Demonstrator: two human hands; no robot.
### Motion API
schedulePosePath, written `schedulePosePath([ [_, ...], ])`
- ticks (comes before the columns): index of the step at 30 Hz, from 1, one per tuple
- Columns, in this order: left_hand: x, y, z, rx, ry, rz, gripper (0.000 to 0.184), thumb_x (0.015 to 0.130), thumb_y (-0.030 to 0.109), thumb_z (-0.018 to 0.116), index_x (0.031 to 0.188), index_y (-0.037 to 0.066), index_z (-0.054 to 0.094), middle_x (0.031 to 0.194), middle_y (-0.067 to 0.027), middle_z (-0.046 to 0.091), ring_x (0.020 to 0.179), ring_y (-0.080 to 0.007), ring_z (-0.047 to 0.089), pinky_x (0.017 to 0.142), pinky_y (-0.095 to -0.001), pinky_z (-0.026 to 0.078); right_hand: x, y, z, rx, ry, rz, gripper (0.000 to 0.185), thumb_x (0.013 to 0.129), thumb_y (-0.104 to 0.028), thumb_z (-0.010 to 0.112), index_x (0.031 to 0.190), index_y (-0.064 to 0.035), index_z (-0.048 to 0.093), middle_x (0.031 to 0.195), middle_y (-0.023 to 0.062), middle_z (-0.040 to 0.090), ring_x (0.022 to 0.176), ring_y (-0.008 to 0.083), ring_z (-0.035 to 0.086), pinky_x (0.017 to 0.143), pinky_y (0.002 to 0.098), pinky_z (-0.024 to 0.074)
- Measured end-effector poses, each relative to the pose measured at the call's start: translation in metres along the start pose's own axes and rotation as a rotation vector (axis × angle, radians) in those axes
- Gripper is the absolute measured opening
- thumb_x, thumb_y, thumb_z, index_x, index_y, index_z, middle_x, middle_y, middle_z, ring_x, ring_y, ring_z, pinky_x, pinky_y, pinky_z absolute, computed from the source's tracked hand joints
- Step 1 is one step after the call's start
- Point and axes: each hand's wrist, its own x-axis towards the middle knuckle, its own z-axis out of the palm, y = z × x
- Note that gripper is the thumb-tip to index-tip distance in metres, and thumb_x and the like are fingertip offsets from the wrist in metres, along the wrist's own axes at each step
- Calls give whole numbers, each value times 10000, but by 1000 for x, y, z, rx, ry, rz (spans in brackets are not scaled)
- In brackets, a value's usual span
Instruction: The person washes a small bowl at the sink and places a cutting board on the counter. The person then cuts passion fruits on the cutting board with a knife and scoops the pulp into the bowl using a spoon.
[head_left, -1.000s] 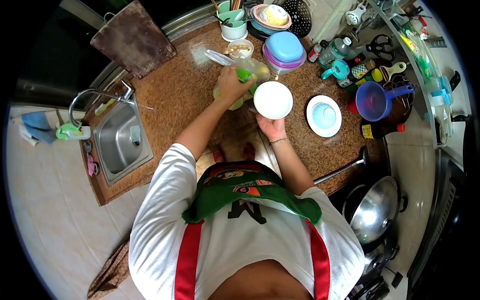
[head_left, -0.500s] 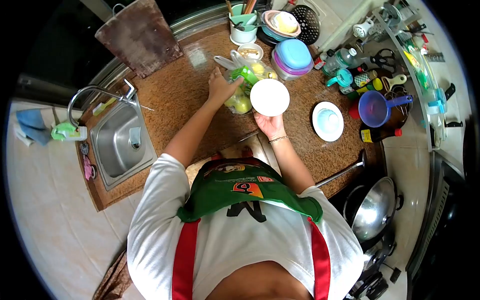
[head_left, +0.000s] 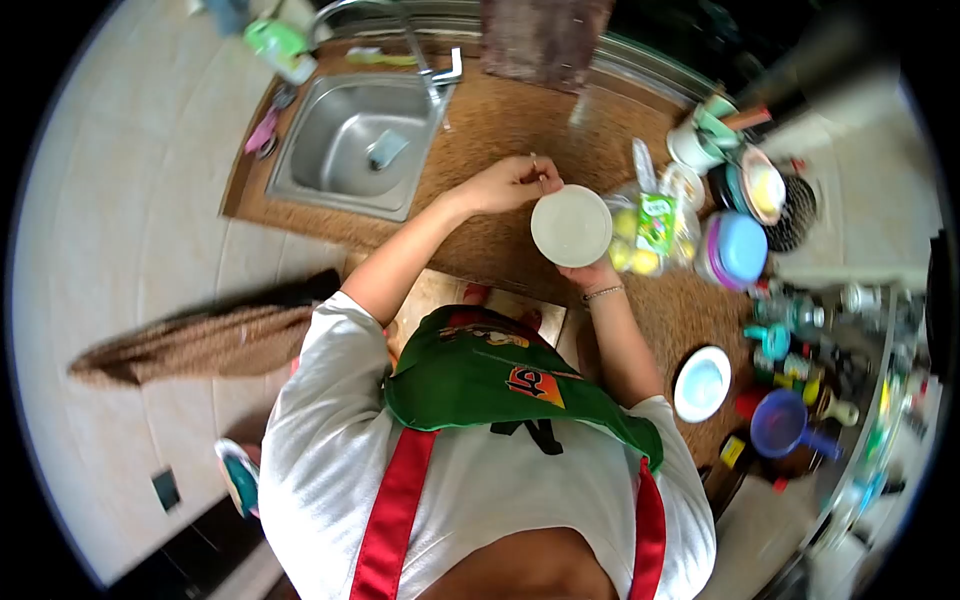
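Observation:
My right hand (head_left: 590, 274) holds a white bowl (head_left: 571, 226) from below, over the counter in front of me. My left hand (head_left: 515, 184) is at the bowl's upper left edge, its fingers bent and close together; whether they grip the rim cannot be made out. Just right of the bowl lies a clear plastic bag of yellow-green fruit (head_left: 640, 256) with a green label (head_left: 656, 223). A white plate with a pale blue dish (head_left: 702, 384) stands on the counter farther right.
A steel sink (head_left: 345, 150) with a tap (head_left: 425, 70) is at the left. Stacked tubs (head_left: 738, 248), a utensil holder (head_left: 695, 145) and a purple ladle-like scoop (head_left: 779, 423) are at the right. A dark board (head_left: 545, 40) leans at the back.
The view has swung left, toward the sink. My left hand has left the fruit bag and is now beside the bowl. My right hand has kept hold of the bowl.

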Motion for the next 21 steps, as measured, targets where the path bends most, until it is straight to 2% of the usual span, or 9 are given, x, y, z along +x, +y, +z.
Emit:
schedulePosePath([
  [4, -46, -22, -13, -106, 53, -251, 307, 951, 303, 562, 807, 34, 601, 795, -19, 595, 753, -108, 555, 702, -298, 466, 35, 15, 4, 54, 52, 241, 342, 943, -297, 499, 1191, -66, 546, 1132, 93, 632, 985, 219, 654, 711, 358, 604],
  [9, -102, -30, -29, -643, 240, -322, 278, 936, 262, 591, 726, 82, 563, 816, 22, 603, 737, -86, 587, 736, -276, 544, 76, 44, 24, -75, 159, 298, 336, 954, -298, 481, 1188, -63, 539, 1115, 94, 634, 912, 208, 670, 625, 315, 607],
  [10, -112, -32, -36, -706, 229, -328, 177, 938, 222, 588, 832, 80, 597, 873, 3, 623, 824, -93, 612, 746, -263, 532, 84, 49, 24, -47, 105, 343, 339, 958, -311, 476, 1178, -61, 541, 1098, 90, 637, 862, 199, 670, 600, 306, 598],
  [11, -117, -35, -41, -708, 232, -316, 177, 938, 222, 588, 832, 80, 597, 873, 3, 623, 824, -93, 612, 746, -263, 532, 93, 50, 25, -26, 50, 385, 343, 962, -324, 472, 1167, -59, 542, 1082, 86, 639, 811, 190, 670, 575, 298, 589],
  [13, -129, -44, -54, -845, 477, -421, 211, 912, 201, 626, 765, 78, 538, 843, -9, 597, 832, -140, 640, 766, -330, 570, 109, 59, 45, -117, -53, 415, 350, 977, -352, 447, 1137, -57, 547, 977, 92, 652, 747, 160, 645, 536, 252, 554],
  [15, -143, -60, -74, -858, 529, -418, 198, 908, 186, 631, 781, 65, 539, 892, -47, 608, 833, -176, 647, 775, -344, 569, 130, 60, 66, -733, 135, 325, 353, 989, -362, 430, 1103, -53, 558, 852, 94, 644, 688, 135, 609, 542, 220, 520],
  [17, -157, -83, -101, -955, 675, -410, 182, 908, 182, 629, 807, 55, 548, 935, -80, 615, 842, -208, 653, 785, -333, 567, 156, 66, 77, -779, 369, 147, 261, 964, -262, 526, 954, -20, 621, 725, 57, 614, 584, 113, 542, 524, 215, 453],
  [19, -172, -100, -137, -1020, 665, -365, 174, 904, 185, 632, 851, 38, 555, 951, -99, 620, 875, -236, 652, 813, -348, 562, 190, 59, 84, -969, 432, 14, 206, 925, -205, 601, 864, -14, 648, 694, 34, 602, 564, 92, 529, 478, 210, 416],
  [21, -180, -134, -170, -995, 733, -379, 152, 924, 156, 589, 923, 5, 574, 1006, -125, 631, 937, -239, 644, 839, -356, 556, 226, 54, 98, -1130, 609, -185, 208, 895, -206, 651, 804, -19, 661, 638, 3, 582, 490, 74, 485, 425, 211, 382],
])
